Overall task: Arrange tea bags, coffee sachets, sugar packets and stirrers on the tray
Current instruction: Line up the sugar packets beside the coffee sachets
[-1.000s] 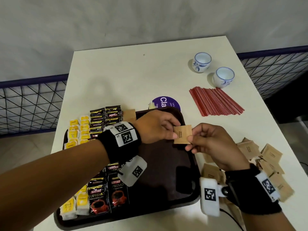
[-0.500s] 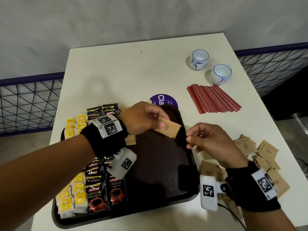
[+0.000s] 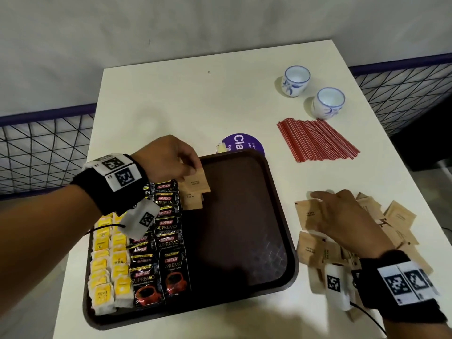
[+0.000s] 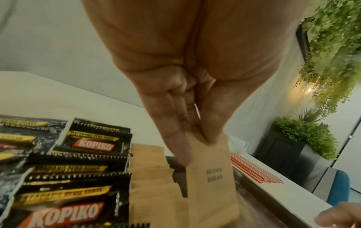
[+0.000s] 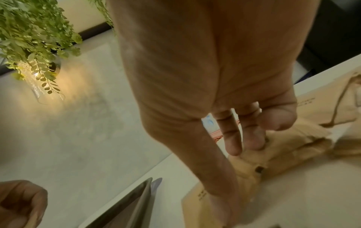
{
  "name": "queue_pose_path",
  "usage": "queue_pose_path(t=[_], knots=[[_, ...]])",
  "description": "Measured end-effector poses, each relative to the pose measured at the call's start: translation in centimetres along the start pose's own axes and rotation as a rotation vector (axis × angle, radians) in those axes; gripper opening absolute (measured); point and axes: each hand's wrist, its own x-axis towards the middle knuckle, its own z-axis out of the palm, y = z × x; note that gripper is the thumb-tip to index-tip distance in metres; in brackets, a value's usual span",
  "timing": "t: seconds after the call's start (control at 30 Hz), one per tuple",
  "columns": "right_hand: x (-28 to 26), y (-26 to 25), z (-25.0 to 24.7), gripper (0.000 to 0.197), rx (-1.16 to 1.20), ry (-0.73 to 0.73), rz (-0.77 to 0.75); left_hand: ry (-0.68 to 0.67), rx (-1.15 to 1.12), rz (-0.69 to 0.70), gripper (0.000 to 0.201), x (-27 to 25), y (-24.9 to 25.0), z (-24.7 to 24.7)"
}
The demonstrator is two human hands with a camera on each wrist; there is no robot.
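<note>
A dark brown tray (image 3: 281, 201) lies on the white table (image 3: 186, 99). Its left side holds rows of yellow tea bags (image 3: 107, 263) and black Kopiko coffee sachets (image 3: 168, 231). My left hand (image 3: 171, 160) pinches a brown sugar packet (image 3: 197, 183) (image 4: 212, 182) by its top edge, low over a few sugar packets (image 3: 192, 201) lying beside the sachets. My right hand (image 3: 340, 214) reaches with straight fingers onto the loose pile of sugar packets (image 3: 398, 218) (image 5: 293, 143) right of the tray, fingertips touching them. Red stirrers (image 3: 315, 140) lie on the table beyond.
Two white and blue cups (image 3: 294, 80) (image 3: 327, 102) stand at the table's far right. A purple round sticker (image 3: 244, 144) peeks out behind the tray. A wire mesh fence (image 3: 41, 148) runs along both sides of the table. Plants (image 4: 332, 46) hang on the wall.
The left hand took the sugar packet from the right hand and carried it left to the tray's row. The right hand moved back right onto the loose pile.
</note>
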Motion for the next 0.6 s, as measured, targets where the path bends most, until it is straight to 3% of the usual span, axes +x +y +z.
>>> queue_pose_path(t=[0.1,0.33,0.6], knots=[[0.0,-0.2,0.2,0.07,-0.002,-0.009,0.027,-0.057,-0.003,-0.019,0.018,-0.2,0.1,0.5],[0.0,-0.6,0.3,0.027,0.06,0.219,-0.028,-0.118,0.157,-0.024,0.013,-0.5,0.0,1.6],[-1.4,-2.3,-2.4,0.02,0.46,0.157,-0.002,-0.159,0.212,-0.032,0.013,-0.3,-0.7,2.4]])
